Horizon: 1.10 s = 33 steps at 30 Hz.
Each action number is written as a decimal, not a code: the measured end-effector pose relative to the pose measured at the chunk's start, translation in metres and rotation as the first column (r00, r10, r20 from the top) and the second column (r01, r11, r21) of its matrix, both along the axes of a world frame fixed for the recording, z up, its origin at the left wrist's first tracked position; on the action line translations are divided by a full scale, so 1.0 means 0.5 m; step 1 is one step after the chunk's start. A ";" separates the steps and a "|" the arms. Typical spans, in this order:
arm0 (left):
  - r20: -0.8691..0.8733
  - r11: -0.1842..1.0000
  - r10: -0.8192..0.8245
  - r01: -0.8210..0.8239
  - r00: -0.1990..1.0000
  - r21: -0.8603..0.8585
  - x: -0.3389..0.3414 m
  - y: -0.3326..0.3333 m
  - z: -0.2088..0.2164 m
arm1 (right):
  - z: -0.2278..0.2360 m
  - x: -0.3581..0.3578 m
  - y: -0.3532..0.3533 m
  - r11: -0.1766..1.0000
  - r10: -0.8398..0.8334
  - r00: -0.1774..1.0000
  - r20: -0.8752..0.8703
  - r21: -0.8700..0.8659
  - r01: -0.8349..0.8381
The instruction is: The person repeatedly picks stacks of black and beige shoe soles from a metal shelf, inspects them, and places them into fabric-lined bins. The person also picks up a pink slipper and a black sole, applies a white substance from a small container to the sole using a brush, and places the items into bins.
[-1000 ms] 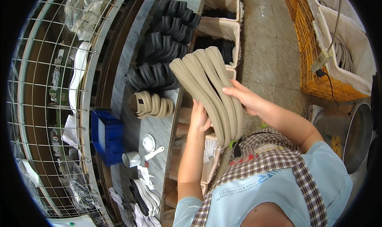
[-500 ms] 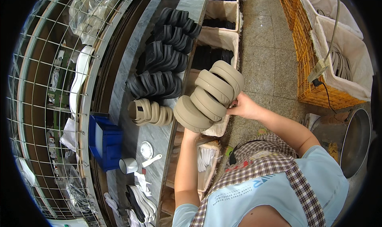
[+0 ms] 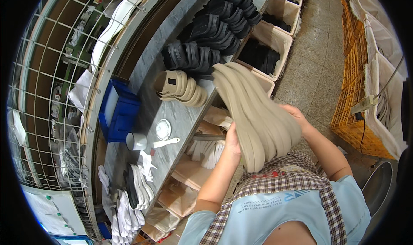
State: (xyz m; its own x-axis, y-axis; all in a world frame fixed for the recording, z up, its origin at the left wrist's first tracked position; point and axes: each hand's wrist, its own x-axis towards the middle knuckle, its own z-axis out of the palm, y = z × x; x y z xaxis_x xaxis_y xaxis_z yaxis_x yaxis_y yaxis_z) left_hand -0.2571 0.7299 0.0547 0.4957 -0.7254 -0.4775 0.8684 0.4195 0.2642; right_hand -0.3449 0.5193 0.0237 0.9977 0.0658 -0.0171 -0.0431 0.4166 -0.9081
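Observation:
Between my two hands is a bundle of several beige shoe soles, lying side by side on edge and slightly blurred. My left hand is closed against the bundle's left side, my right hand against its right side; some fingers are hidden behind the soles. The bundle is in front of my apron, off the edge of the grey bench. On the bench, left of the held bundle, lies another nested row of beige soles. Beyond it are several rows of black soles.
A blue box, white mug, round white lid and white-handled tool are on the bench, with white pieces nearer me. Cloth-lined bins line its edge. Wire mesh rises left; orange crates stand right.
The held soles have come closer to my body and turned from showing their rounded ends to showing their long sides. My view has shifted, so the bench appears further right and up.

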 end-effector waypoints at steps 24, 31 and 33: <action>0.216 0.827 0.478 -0.519 0.851 0.214 0.096 0.359 0.010 | 0.023 0.184 0.346 0.691 0.627 0.648 -0.432 0.693 -0.206; 0.300 0.665 0.596 -0.668 0.744 0.334 0.260 0.406 -0.039 | 0.005 0.216 0.406 0.882 0.295 0.742 -0.602 0.470 0.030; 0.297 0.637 0.595 -0.663 0.747 0.392 0.292 0.415 -0.026 | -0.003 0.225 0.416 0.828 0.352 0.784 -0.512 0.561 -0.006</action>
State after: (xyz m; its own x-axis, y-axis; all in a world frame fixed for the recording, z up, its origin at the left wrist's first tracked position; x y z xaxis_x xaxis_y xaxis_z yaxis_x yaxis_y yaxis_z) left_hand -0.1112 0.9373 0.0417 0.8304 0.0667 -0.5531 0.3820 0.6545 0.6525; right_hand -0.2324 0.7273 0.0223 0.7708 0.4136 -0.4846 -0.6004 0.7259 -0.3355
